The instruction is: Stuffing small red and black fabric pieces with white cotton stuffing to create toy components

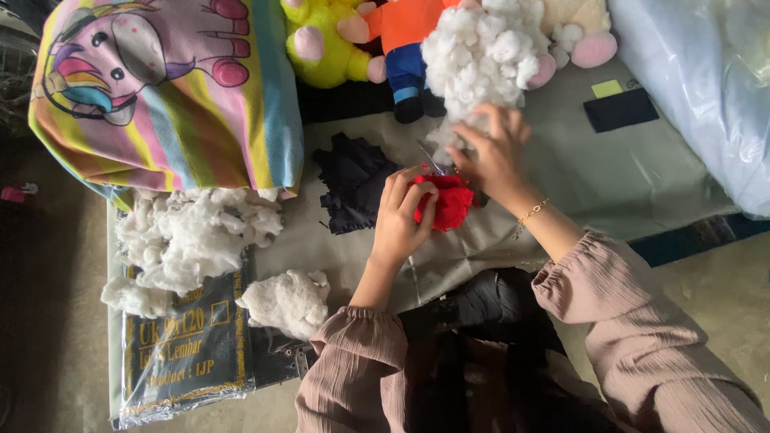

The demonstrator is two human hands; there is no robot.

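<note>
I am looking down at my two bare hands over a grey cloth-covered worktop [642, 176]. My left hand [401, 216] is curled around a small red plush piece [449, 204], fingers wrapped over its near side and thumb underneath, so it is pinched firmly. My right hand [497, 156] sits just beyond it, fingers bent and closed on a clump of white stuffing [481, 52] and, it seems, a thin metal tool [431, 158] that slants toward the red piece; I cannot tell exactly how the tool is gripped.

I judge this to be the filling step: white fibre is being worked into the red piece. The next move calls for holding the opening steady with my left hand while my right presses fibre in without tearing the seam.

The red piece lies near the middle of the worktop, touching both hands. A black fabric scrap [353, 180] lies just to its left. Loose stuffing piles [192, 236] sit toward the left edge, beside a striped cushion [168, 88]. Plush toys [377, 40] line the far edge.
</note>
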